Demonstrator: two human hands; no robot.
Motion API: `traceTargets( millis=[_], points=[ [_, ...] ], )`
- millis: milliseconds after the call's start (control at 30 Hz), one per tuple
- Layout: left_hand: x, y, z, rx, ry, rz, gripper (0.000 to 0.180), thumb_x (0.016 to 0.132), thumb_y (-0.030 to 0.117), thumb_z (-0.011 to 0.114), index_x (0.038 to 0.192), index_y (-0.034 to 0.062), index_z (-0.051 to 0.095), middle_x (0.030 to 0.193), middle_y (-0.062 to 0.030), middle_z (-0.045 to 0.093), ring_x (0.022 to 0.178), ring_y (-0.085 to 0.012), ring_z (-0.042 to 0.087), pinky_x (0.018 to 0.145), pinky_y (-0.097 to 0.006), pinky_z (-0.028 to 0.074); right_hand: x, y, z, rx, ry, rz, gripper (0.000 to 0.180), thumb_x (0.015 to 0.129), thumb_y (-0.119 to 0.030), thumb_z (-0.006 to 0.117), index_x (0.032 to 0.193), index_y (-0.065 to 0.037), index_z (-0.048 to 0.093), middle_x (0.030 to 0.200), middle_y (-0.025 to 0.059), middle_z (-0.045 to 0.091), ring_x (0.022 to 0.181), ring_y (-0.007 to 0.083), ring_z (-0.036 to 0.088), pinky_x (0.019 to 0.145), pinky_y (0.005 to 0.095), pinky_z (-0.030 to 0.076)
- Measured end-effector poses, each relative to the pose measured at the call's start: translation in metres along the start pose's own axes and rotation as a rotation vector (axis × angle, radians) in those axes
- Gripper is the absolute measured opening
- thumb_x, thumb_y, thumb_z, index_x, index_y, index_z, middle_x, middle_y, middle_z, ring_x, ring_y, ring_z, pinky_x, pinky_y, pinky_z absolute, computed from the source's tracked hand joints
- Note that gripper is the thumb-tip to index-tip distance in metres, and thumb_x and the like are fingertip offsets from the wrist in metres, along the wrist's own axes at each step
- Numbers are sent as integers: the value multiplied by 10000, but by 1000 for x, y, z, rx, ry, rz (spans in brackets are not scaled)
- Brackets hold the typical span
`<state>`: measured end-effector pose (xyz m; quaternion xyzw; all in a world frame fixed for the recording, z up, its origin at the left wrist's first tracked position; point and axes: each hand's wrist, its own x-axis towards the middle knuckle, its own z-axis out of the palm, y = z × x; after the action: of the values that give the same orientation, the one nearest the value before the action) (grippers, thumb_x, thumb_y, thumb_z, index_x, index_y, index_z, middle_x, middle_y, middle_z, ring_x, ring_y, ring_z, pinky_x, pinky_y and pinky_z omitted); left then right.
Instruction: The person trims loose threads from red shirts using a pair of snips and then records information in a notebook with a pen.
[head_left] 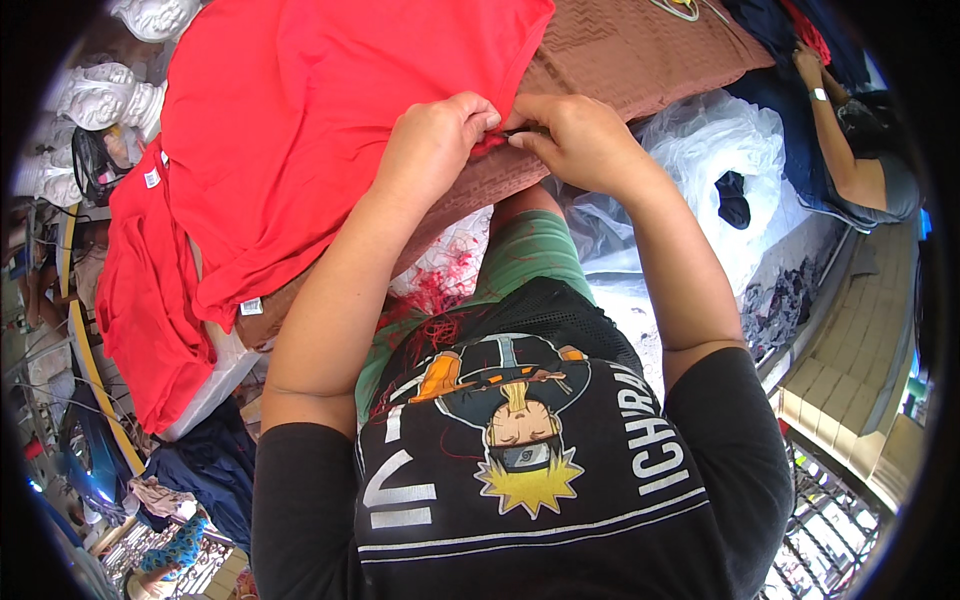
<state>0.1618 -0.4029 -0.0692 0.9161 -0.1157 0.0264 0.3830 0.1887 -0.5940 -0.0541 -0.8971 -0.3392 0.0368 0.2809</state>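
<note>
A large red garment (300, 110) is spread over the brown-covered table in front of me, its edge drawn toward my lap. My left hand (437, 140) pinches this edge between thumb and fingers. Close beside it, my right hand (580, 145) is closed at the same stretch of hem. A small dark tool (514, 132) shows between its thumb and forefinger; most of it is hidden, so I cannot tell its kind. Loose red thread scraps (440, 290) lie on my lap, below the hands.
More red cloth (150, 290) with white tags hangs off the table's left side. The brown quilted cover (640, 55) reaches to the right. Clear plastic bags (715, 150) lie at the right, near another person's arm (840, 140). White busts (100, 95) stand far left.
</note>
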Motion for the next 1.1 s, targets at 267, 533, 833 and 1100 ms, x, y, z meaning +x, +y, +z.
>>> traceTargets(
  millis=[267,533,833,1100],
  points=[
    [19,10,-72,-382,-297,329,200,943,150,512,1002,25,656,1114,-92,613,1048,-189,569,960,-346,405,-8,16,-26,135,205,110,262,818,-203,639,1045,-72,643,922,156,678,869,340,647,771,415,495],
    [43,-13,-13,624,-169,598,205,825,133,626,1028,138,655,1270,-44,553,1251,-251,447,1059,-426,322,-11,26,-10,171,257,336,291,843,-304,652,921,-27,690,774,118,686,762,238,661,711,351,497],
    [40,-2,-51,543,-114,673,122,755,113,663,846,81,590,988,-28,636,1033,-232,577,1030,-432,366,19,0,15,877,-65,520,296,885,-297,644,787,-17,645,712,86,692,413,35,350,377,230,246],
    [-45,17,-52,431,205,660,190,714,82,687,842,69,548,860,-53,604,760,-228,598,762,-345,487,2,-24,28,1589,184,435,231,875,-256,671,935,-38,621,655,44,627,414,53,390,393,212,264]
  ],
)
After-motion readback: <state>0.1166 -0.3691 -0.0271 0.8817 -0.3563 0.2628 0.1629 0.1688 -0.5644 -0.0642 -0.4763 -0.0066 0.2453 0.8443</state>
